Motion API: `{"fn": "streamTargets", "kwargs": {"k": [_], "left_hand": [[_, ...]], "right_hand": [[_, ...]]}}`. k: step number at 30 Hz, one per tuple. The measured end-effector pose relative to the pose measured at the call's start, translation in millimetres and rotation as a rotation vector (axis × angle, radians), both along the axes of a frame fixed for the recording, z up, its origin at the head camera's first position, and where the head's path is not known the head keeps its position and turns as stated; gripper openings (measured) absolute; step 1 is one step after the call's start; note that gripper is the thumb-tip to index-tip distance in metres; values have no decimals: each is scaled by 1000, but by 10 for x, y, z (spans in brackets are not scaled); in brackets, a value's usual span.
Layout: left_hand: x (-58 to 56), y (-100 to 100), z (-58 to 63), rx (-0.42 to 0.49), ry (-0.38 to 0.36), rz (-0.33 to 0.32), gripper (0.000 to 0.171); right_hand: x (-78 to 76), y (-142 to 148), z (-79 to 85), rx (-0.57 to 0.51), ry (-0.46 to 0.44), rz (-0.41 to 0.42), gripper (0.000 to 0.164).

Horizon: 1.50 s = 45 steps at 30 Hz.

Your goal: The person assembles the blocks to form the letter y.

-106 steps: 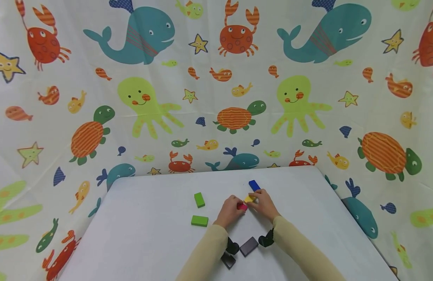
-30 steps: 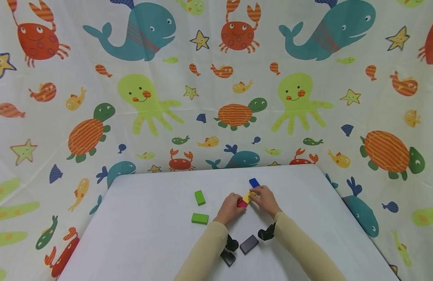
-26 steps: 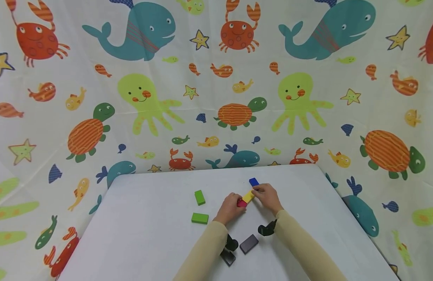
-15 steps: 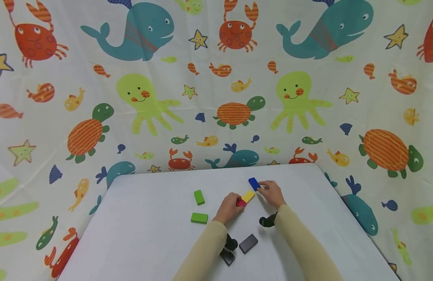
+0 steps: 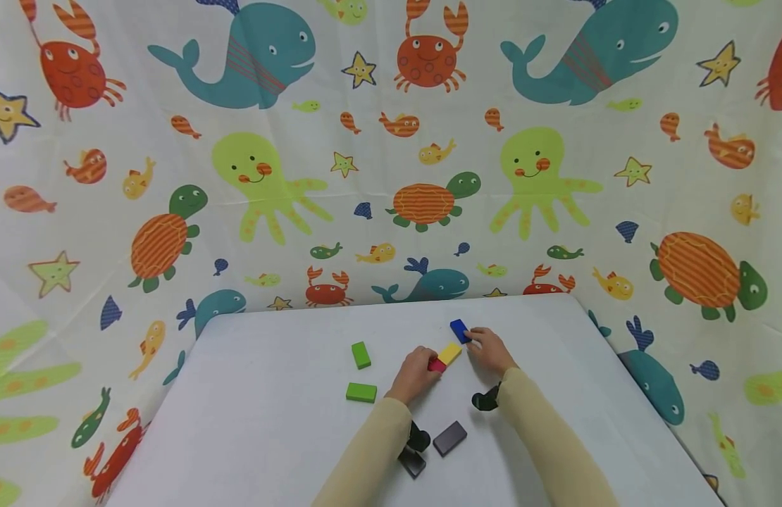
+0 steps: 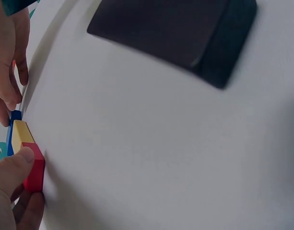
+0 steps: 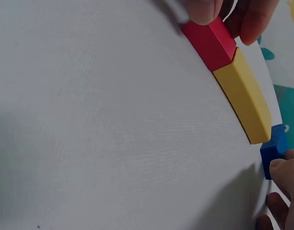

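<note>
My left hand [image 5: 413, 377] grips a red block [image 5: 437, 365], its thumb on top and fingers on the far side in the left wrist view. Against the red block's end lies a yellow block [image 7: 243, 96], in line with it and untouched by either hand. Just beyond the yellow one is a blue block [image 5: 459, 330], set at a different angle. The right hand [image 5: 491, 351] pinches the near end of the blue block, with the thumb [image 7: 285, 173] on it in the right wrist view. Whether blue touches yellow I cannot tell.
Two green blocks [image 5: 361, 355] lie apart to the left on the white table [image 5: 270, 422]. Two dark grey blocks [image 5: 450, 438] lie near the forearms, one partly beneath the left wrist camera [image 5: 419, 438]. A sea-animal cloth [image 5: 365, 162] hangs behind the table.
The right hand has let go of the yellow block, moved slightly away to the right, and taken hold of the blue block. The left hand has stayed on the red block.
</note>
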State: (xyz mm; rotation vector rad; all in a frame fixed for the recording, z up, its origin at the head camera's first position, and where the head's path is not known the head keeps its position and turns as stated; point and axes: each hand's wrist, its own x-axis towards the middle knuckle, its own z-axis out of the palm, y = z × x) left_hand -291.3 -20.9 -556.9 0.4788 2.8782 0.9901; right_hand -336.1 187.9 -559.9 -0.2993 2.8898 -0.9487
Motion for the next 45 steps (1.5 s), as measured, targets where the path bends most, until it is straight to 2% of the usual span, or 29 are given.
{"fn": "streamTargets", "kwargs": {"k": [4, 6, 13, 17, 19, 22, 25, 30, 38, 45], "left_hand": [[7, -8, -5, 13, -7, -3, 36], [13, -11, -7, 19, -12, -2, 37], [27, -15, -10, 32, -17, 16, 37], [25, -10, -4, 35, -15, 8, 38], [21, -9, 0, 34, -12, 1, 38], [17, -7, 14, 32, -4, -4, 38], [23, -3, 29, 32, 0, -4, 38], [26, 3, 44, 39, -9, -4, 38], [17, -23, 40, 44, -21, 7, 38], [11, -29, 26, 44, -11, 5, 38]], "right_hand": [[2, 14, -44, 55, 39, 14, 39], [3, 16, -59, 97, 58, -6, 39], [49, 0, -12, 248, 128, -230, 35], [48, 13, 10, 180, 143, -300, 38], [21, 41, -8, 133, 126, -287, 43], [-25, 84, -42, 90, 52, -233, 54], [-61, 115, -65, 65, -12, -187, 56], [-80, 141, -54, 11, 20, -171, 48], [-125, 140, -42, 23, 24, -70, 47], [-95, 119, -44, -24, 29, -104, 45]]}}
